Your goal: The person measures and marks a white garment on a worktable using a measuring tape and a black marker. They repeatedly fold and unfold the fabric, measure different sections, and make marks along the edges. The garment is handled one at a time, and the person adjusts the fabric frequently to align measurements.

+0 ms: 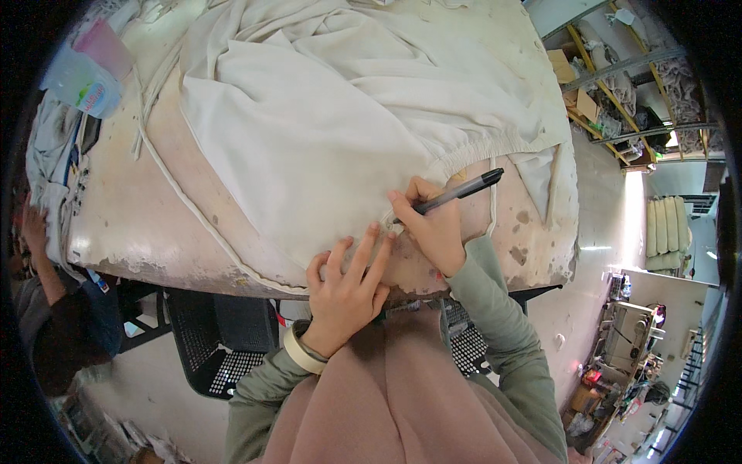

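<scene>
A cream garment (332, 116) lies spread over a worn white table (131, 224). My right hand (433, 228) grips a grey and black pen (456, 191), its tip down on the garment's gathered edge near the table's front. My left hand (344, 290) lies flat beside it, fingers spread, pressing the cloth's edge down. A cream roll of tape (301, 352) sits around my left wrist like a bracelet.
Loose cream cords (178, 182) trail across the table's left part. A plastic bag (85, 77) lies at the far left corner. Black mesh crates (224, 340) stand under the table. Another person (46, 301) sits at left. Shelves with fabric rolls (626, 77) stand at right.
</scene>
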Demonstrator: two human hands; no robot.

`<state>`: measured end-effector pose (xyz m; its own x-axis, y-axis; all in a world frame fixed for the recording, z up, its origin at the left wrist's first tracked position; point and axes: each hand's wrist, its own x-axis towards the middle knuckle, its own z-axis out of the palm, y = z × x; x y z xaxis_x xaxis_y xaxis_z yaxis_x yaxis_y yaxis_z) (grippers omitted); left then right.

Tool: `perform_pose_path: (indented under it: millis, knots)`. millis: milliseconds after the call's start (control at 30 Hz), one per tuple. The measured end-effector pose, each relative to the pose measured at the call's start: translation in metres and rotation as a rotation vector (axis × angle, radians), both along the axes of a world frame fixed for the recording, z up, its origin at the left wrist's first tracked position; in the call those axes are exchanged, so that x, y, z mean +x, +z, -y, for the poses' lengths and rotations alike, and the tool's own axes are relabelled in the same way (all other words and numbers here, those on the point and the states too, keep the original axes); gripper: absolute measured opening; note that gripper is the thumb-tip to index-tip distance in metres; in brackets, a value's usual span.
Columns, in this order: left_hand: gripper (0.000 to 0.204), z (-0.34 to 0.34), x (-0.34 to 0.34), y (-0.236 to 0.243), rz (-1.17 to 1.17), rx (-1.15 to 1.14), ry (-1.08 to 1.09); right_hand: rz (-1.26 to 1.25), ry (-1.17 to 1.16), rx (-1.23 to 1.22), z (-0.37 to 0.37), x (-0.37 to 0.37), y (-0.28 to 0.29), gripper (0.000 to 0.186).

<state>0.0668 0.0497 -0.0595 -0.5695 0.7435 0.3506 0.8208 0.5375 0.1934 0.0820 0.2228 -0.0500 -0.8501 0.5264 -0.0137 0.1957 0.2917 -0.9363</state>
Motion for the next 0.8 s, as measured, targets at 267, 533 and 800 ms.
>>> perform_pose_path:
  millis: [267,533,800]
  knots:
    - [0.050,0.002,0.000,-0.003,0.014,0.011,-0.026,-0.022,0.154,-0.241,0.008,0.011,0.014,0.016]
    - [0.047,0.005,0.001,-0.008,0.001,0.070,-0.027,-0.068,0.000,-0.169,0.013,0.006,0.004,0.021]
    - [0.052,0.005,0.003,-0.012,-0.002,0.108,-0.028,0.017,-0.124,-0.241,0.012,0.010,0.008,0.030]
